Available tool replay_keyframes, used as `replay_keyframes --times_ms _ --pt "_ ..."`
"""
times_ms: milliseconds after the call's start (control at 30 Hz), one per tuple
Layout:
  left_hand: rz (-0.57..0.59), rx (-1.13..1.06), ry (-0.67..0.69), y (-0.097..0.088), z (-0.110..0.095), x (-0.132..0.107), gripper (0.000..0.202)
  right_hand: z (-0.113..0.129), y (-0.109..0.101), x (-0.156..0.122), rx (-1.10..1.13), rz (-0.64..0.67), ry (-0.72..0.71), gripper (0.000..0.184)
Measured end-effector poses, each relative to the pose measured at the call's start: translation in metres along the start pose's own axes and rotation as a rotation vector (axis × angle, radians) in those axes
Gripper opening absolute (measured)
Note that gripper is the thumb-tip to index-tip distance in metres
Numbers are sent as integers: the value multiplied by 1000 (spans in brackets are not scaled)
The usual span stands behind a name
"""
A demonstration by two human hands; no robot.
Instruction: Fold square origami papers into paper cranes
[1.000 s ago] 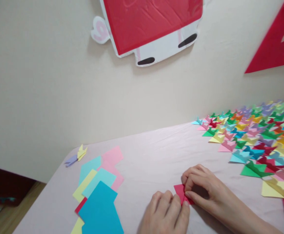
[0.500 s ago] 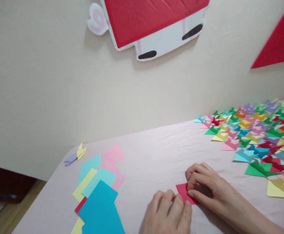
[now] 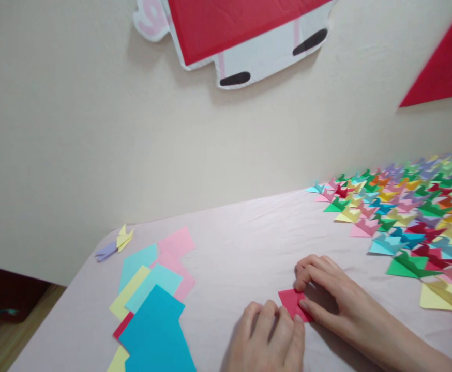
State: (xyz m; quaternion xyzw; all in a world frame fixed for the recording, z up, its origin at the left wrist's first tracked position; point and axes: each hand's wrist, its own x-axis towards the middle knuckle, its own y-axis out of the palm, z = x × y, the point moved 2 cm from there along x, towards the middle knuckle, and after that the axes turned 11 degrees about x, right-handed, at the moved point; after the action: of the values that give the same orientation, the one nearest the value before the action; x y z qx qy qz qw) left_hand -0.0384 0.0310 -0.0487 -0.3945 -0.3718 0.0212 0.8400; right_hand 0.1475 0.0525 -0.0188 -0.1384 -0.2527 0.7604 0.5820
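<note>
A small folded piece of red origami paper (image 3: 292, 304) lies flat on the pale bed sheet between my two hands. My left hand (image 3: 267, 338) rests at its lower left with bent fingers pressed on its edge; the fingertips partly cover it. From the right, my right hand (image 3: 322, 292) reaches over the paper with curled fingers, and the thumb tip bears down on its right side. Part of the paper is hidden under both hands.
Sheets of blue paper (image 3: 156, 330), pink paper (image 3: 179, 243) and other colours overlap at the left. A yellow folded piece (image 3: 124, 238) and a purple folded piece (image 3: 106, 251) sit near the far corner. Rows of colourful paper birds (image 3: 408, 266) fill the right, beside the wall (image 3: 210, 155).
My right hand's index finger has lifted slightly off the red paper, showing more of it, while the thumb stays on it. The whole view has shifted slightly.
</note>
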Motion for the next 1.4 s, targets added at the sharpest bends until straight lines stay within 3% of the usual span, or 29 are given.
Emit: replay_keyframes --times_ms 500,1400 --pt "-19 10 -6 -3 0 1 22 3 2 0 -23 13 -6 15" --pt "90 -29 7 -2 -2 -1 28 4 3 1 -29 -15 -14 16"
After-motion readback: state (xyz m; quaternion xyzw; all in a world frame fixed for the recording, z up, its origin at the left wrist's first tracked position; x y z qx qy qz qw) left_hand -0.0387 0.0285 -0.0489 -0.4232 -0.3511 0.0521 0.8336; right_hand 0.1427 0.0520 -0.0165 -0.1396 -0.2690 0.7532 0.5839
